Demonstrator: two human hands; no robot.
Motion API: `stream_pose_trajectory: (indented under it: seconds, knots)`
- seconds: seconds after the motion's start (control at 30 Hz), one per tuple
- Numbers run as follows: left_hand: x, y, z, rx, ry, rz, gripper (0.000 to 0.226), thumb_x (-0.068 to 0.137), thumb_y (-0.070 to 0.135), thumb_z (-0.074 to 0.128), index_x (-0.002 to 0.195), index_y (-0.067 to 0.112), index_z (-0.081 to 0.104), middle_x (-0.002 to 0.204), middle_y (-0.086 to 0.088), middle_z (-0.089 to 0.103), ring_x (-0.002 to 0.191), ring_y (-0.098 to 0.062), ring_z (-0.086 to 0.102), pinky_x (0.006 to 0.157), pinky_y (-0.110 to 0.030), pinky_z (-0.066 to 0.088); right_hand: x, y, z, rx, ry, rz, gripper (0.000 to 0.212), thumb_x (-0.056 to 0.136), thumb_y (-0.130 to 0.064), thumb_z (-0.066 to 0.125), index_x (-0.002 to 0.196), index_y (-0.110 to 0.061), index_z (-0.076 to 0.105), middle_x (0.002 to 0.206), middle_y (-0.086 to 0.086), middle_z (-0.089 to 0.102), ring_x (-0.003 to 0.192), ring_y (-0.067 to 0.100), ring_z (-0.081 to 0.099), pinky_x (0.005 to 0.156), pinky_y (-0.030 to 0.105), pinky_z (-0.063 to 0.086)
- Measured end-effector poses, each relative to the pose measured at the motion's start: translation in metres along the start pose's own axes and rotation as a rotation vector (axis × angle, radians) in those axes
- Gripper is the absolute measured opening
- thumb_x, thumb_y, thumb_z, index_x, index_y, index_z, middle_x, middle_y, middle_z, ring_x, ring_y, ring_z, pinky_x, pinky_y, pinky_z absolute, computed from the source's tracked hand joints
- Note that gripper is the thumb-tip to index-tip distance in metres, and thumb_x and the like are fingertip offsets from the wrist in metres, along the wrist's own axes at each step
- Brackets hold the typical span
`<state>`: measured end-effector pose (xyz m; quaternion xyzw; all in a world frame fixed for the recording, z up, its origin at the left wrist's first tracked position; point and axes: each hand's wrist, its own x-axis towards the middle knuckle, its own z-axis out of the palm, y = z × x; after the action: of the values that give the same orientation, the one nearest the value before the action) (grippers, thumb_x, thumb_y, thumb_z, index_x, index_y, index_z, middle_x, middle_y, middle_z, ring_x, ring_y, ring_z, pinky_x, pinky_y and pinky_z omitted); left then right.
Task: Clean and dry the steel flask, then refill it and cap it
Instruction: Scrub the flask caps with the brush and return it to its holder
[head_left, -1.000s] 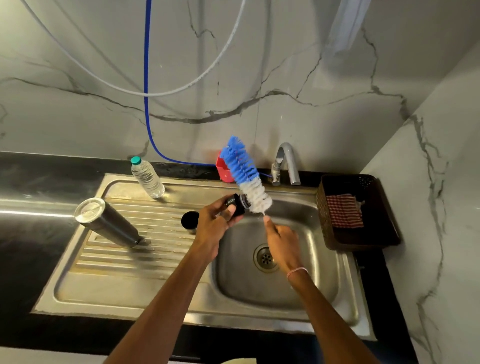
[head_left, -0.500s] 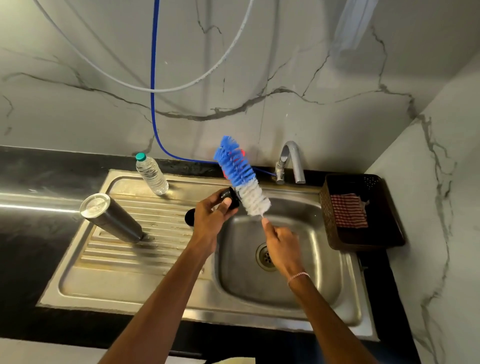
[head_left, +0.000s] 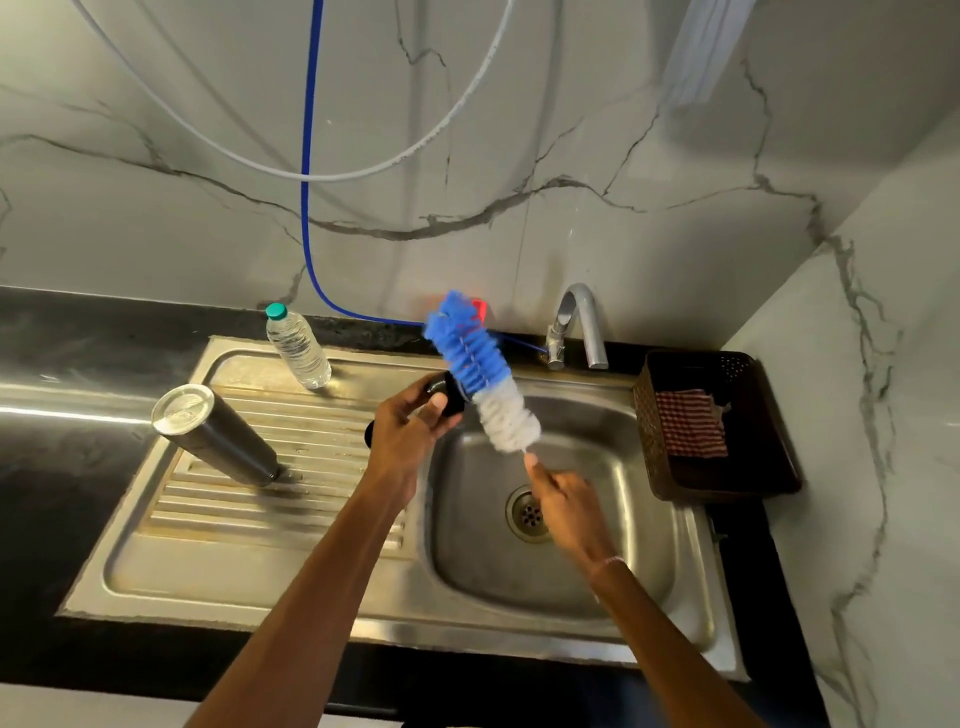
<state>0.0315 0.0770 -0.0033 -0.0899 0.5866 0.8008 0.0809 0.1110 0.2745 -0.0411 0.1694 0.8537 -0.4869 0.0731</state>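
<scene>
Cap (head_left: 448, 399) in left hand (head_left: 402, 434), flask (head_left: 218, 441) apart

Over the sink (head_left: 519, 642), the left grip (head_left: 402, 436) holds a black cap (head_left: 445, 399) against a blue-and-white bottle brush (head_left: 483, 374), whose lower end the right grip (head_left: 563, 501) pinches. The steel flask (head_left: 215, 434) stands base-up on the drainboard (head_left: 291, 499), with a water bottle (head_left: 298, 345) behind it.

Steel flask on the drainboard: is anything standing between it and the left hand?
Almost nothing: bare drainboard ribs lie between the steel flask and the left hand, apart from a small black thing beside that hand, partly hidden. Both hands are busy, though: the left grips a black cap, the right hand pinches the brush.
</scene>
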Motion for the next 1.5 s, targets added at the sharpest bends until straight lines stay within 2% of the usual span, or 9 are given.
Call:
stream_pose_trajectory:
  seconds: [0.1, 0.23, 0.33, 0.5, 0.63, 0.9, 1.13, 1.3, 1.5]
  knots:
    - [0.003, 0.008, -0.01, -0.042, 0.014, 0.008, 0.027, 0.102, 0.004, 0.056, 0.125, 0.011, 0.069, 0.119, -0.013, 0.075, 0.109, -0.025, 0.073, 0.082, -0.024, 0.059, -0.02, 0.022, -0.004, 0.135, -0.094, 0.061, 0.058, 0.098, -0.054, 0.05, 0.05, -0.024, 0.038, 0.05, -0.01, 0.033, 0.049, 0.011, 0.029, 0.053, 0.029, 0.026]
    - [-0.002, -0.004, -0.007, 0.026, -0.176, -0.047, 0.035, 0.104, 0.002, 0.052, 0.138, 0.004, 0.06, 0.131, -0.012, 0.07, 0.123, -0.027, 0.067, 0.097, -0.036, 0.058, -0.001, -0.007, -0.011, 0.405, -0.242, 0.186, 0.055, 0.099, -0.054, 0.048, 0.054, -0.026, 0.033, 0.052, -0.006, 0.026, 0.044, 0.01, 0.018, 0.041, 0.021, 0.015]
    - [-0.001, -0.003, -0.005, 0.028, -0.216, -0.061, 0.037, 0.105, 0.004, 0.05, 0.141, 0.002, 0.056, 0.134, -0.012, 0.068, 0.125, -0.026, 0.066, 0.1, -0.038, 0.057, 0.02, -0.025, -0.018, 0.554, -0.383, 0.223, 0.056, 0.102, -0.052, 0.044, 0.055, -0.024, 0.031, 0.051, -0.007, 0.024, 0.039, 0.006, 0.015, 0.043, 0.022, 0.005]
    - [0.011, 0.018, -0.018, -0.096, -0.142, -0.034, 0.044, 0.096, 0.015, 0.06, 0.139, 0.003, 0.059, 0.13, -0.015, 0.07, 0.122, -0.029, 0.067, 0.095, -0.032, 0.058, 0.004, 0.012, -0.024, 0.54, -0.565, 0.315, 0.053, 0.094, -0.056, 0.046, 0.058, -0.021, 0.03, 0.05, -0.005, 0.02, 0.039, 0.006, 0.015, 0.042, 0.023, 0.006]
    - [0.004, 0.012, -0.013, -0.078, -0.225, -0.059, 0.043, 0.099, 0.014, 0.055, 0.14, 0.002, 0.056, 0.131, -0.015, 0.07, 0.124, -0.029, 0.066, 0.097, -0.034, 0.058, 0.011, -0.001, -0.023, 0.576, -0.627, 0.296, 0.053, 0.097, -0.055, 0.042, 0.058, -0.021, 0.031, 0.049, -0.004, 0.019, 0.039, 0.008, 0.013, 0.041, 0.025, 0.007]
    - [0.011, 0.025, -0.019, -0.154, -0.227, -0.028, 0.043, 0.095, 0.018, 0.057, 0.136, 0.006, 0.06, 0.131, -0.015, 0.07, 0.124, -0.03, 0.066, 0.1, -0.035, 0.056, 0.003, 0.009, -0.025, 0.611, -0.722, 0.336, 0.05, 0.098, -0.055, 0.043, 0.062, -0.021, 0.034, 0.052, -0.004, 0.024, 0.046, 0.012, 0.012, 0.044, 0.027, 0.012]
    - [0.0, 0.0, -0.015, -0.099, -0.263, -0.077, 0.047, 0.096, 0.015, 0.056, 0.141, -0.002, 0.055, 0.133, -0.019, 0.068, 0.125, -0.031, 0.065, 0.099, -0.036, 0.056, 0.026, -0.021, -0.029, 0.56, -0.674, 0.287, 0.053, 0.102, -0.056, 0.038, 0.061, -0.023, 0.031, 0.053, -0.002, 0.016, 0.046, 0.014, 0.006, 0.044, 0.031, 0.007]
    - [0.005, 0.013, -0.03, -0.198, -0.178, -0.039, 0.041, 0.096, 0.015, 0.056, 0.136, 0.003, 0.06, 0.128, -0.015, 0.071, 0.12, -0.028, 0.068, 0.098, -0.033, 0.057, 0.005, 0.004, -0.027, 0.519, -0.704, 0.373, 0.051, 0.099, -0.055, 0.041, 0.061, -0.022, 0.032, 0.051, -0.005, 0.023, 0.044, 0.01, 0.013, 0.041, 0.025, 0.012]
    - [0.0, -0.004, -0.053, 0.01, -0.058, 0.0, 0.032, 0.104, 0.004, 0.054, 0.134, 0.004, 0.062, 0.127, -0.016, 0.071, 0.121, -0.031, 0.067, 0.102, -0.041, 0.056, -0.008, 0.023, -0.033, 0.409, -0.67, 0.404, 0.052, 0.099, -0.058, 0.043, 0.061, -0.023, 0.032, 0.055, -0.001, 0.018, 0.048, 0.013, 0.009, 0.047, 0.03, 0.007]
